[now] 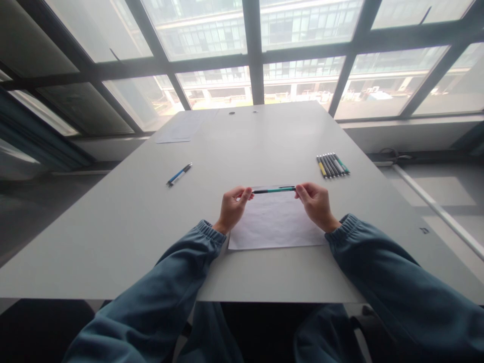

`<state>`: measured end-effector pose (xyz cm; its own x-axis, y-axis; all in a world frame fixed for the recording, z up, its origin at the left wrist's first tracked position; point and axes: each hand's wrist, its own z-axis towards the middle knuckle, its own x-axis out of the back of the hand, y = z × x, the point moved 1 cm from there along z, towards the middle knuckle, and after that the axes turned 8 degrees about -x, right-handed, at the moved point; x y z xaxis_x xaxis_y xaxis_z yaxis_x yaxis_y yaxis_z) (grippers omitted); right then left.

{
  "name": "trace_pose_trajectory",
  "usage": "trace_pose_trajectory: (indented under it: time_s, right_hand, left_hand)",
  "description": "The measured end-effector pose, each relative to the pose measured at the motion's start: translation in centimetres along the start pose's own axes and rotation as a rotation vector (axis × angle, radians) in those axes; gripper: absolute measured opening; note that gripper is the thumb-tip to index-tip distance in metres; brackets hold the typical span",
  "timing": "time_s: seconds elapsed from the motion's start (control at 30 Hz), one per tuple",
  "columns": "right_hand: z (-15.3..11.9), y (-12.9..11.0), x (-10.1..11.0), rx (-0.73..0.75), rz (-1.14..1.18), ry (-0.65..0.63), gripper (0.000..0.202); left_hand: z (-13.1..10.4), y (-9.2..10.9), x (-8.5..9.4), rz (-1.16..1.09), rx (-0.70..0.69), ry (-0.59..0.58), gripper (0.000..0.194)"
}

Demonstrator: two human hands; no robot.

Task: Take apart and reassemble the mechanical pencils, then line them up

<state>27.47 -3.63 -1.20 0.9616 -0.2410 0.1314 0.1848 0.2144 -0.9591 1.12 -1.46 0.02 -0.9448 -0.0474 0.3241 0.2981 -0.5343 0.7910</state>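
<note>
The green and black pen (274,190) lies level above the white sheet (278,222), pinched at one end by the left hand (233,205), at the other by the right hand (314,202). The fingers cover both tips, so these cannot be seen.

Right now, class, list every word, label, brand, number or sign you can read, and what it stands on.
No text can be read.
Held green pen: any print too small.
Right-hand pen row: too small.
Left pen pair: too small.
Far papers: too blurred.
Near sheet: none visible.
</note>
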Motion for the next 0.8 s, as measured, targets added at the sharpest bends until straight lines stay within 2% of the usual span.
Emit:
trace_pose_trajectory:
  time_s: [0.8]
  right_hand:
    - [-0.11, -0.38, -0.02, 0.016, -0.023, -0.004, 0.045]
  left_hand:
    - [0.12, 0.58, 0.01, 0.015, -0.022, -0.002, 0.046]
